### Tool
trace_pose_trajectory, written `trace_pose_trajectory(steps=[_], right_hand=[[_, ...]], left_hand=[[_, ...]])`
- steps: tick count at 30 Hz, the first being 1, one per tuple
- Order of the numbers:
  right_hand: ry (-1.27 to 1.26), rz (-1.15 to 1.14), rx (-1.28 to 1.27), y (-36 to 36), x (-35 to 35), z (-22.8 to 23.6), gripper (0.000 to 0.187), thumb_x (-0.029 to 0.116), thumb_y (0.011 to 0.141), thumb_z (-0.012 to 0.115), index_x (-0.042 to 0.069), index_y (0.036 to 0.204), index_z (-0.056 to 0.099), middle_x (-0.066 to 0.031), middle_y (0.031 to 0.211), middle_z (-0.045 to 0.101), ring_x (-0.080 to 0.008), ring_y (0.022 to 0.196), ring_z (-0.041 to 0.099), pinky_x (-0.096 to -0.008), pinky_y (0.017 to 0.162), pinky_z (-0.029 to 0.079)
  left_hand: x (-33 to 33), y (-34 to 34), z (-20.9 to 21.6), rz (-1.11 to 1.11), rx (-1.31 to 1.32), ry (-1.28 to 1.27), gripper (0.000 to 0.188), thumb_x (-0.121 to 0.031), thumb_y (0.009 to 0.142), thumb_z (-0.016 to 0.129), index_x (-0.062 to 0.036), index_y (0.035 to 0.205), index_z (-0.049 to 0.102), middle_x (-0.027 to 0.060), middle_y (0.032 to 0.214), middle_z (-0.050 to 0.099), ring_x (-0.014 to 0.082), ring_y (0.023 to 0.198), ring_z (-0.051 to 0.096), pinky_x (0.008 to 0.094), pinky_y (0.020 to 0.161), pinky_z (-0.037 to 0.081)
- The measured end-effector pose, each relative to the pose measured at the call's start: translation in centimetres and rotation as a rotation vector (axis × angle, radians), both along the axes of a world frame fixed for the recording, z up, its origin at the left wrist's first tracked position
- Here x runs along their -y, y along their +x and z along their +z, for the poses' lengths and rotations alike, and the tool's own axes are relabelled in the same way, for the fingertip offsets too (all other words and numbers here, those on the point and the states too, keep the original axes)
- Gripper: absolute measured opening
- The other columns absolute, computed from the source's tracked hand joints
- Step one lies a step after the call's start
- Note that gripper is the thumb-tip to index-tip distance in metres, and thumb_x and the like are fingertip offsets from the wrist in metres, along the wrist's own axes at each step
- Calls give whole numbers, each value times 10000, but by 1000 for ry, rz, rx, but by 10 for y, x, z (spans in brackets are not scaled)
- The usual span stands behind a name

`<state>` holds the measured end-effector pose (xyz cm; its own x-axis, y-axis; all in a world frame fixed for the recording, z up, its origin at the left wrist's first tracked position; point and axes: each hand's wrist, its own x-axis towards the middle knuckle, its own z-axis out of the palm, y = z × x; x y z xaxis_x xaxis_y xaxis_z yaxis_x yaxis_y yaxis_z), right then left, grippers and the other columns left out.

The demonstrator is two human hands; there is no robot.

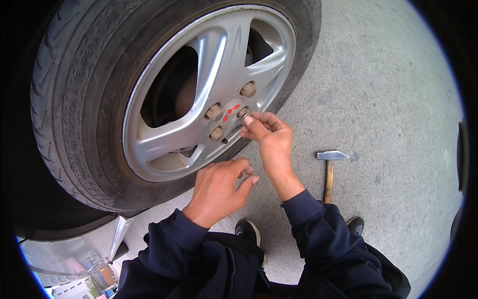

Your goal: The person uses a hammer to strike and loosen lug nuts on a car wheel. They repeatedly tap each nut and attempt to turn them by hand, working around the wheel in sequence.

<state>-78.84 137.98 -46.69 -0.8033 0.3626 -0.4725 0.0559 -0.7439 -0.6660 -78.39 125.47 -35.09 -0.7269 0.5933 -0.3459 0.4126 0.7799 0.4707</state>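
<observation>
A silver alloy wheel (172, 130) sits inside a black tire (102, 112). At its hub, a round center cap (231, 112) carries a red emblem. Rusty lug nuts surround the cap: an upper nut (248, 89), a left nut (214, 112) and a lower nut (216, 133). My right hand (273, 142) pinches the right-hand lug nut (243, 112) between thumb and fingertips, partly covering it. By the tire's lower edge, my left hand (219, 189) hovers with bent fingers and the thumb held apart, nothing visible in it. A short black valve stem (224, 141) pokes out near the lower nut.
On the concrete ground (383, 99) to my right lies a hammer (329, 172) with a steel head and wooden handle. My shoes (247, 230) show below my hands. Pale, shiny car bodywork (69, 254) fills the lower left, beside the tire.
</observation>
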Motion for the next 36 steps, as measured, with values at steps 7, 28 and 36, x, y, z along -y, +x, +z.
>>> trace_pose_trajectory(steps=[7, 28, 36], right_hand=[[81, -57, 0, -2, 8, 1, 188, 50, 987, 761, -89, 1109, 726, -126, 958, 759, -188, 815, 750, -335, 780, 659], [567, 108, 62, 3, 5, -5, 296, 175, 1013, 777, -85, 1147, 734, -83, 914, 762, -110, 764, 693, -264, 695, 567], [405, 282, 6, 0, -10, -4, 328, 264, 1062, 709, -61, 1092, 745, -72, 858, 722, -116, 668, 647, -290, 643, 553]], left_hand=[[6, 1, 0, 12, 16, 20, 186, -196, 915, 797, -48, 975, 702, 108, 864, 750, 300, 737, 718, 417, 678, 548], [14, 2, 4, 11, 56, 14, 234, -211, 913, 798, -67, 1074, 708, 110, 828, 714, 290, 727, 709, 409, 685, 550], [21, 5, 8, -3, 37, 30, 271, -217, 904, 805, -69, 1105, 699, 120, 853, 717, 299, 720, 694, 415, 685, 548]])
